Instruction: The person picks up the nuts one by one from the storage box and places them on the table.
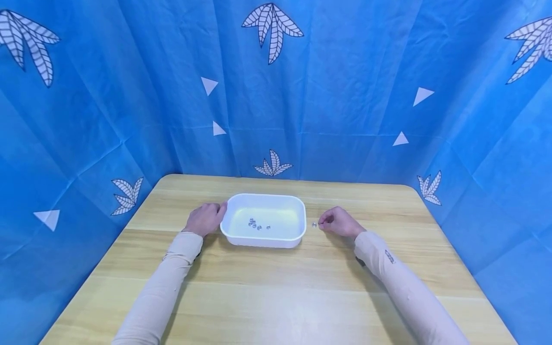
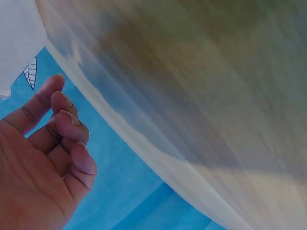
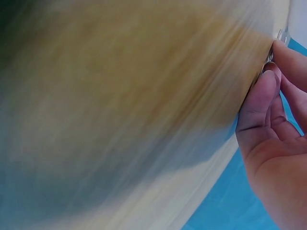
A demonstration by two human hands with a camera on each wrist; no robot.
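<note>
A white plastic basin (image 1: 265,242) stands on the wooden table between the two hands, with several small shiny clear pieces (image 1: 253,224) lying on its floor. My left hand (image 1: 206,219) rests at the basin's left rim. In the left wrist view its fingers (image 2: 72,124) are loosely bent with nothing between them; the thumb is hidden there. My right hand (image 1: 339,221) is low over the table, right of the basin. Its thumb and index finger pinch a small shiny piece (image 3: 270,56), mostly covered by the fingertips. Another clear piece (image 1: 314,224) lies between that hand and the basin.
The light wooden table (image 1: 276,297) reaches back to a blue curtain (image 1: 267,110) with white leaf and triangle prints, which hangs behind it and along both sides. The table's far edge runs a short way behind the basin.
</note>
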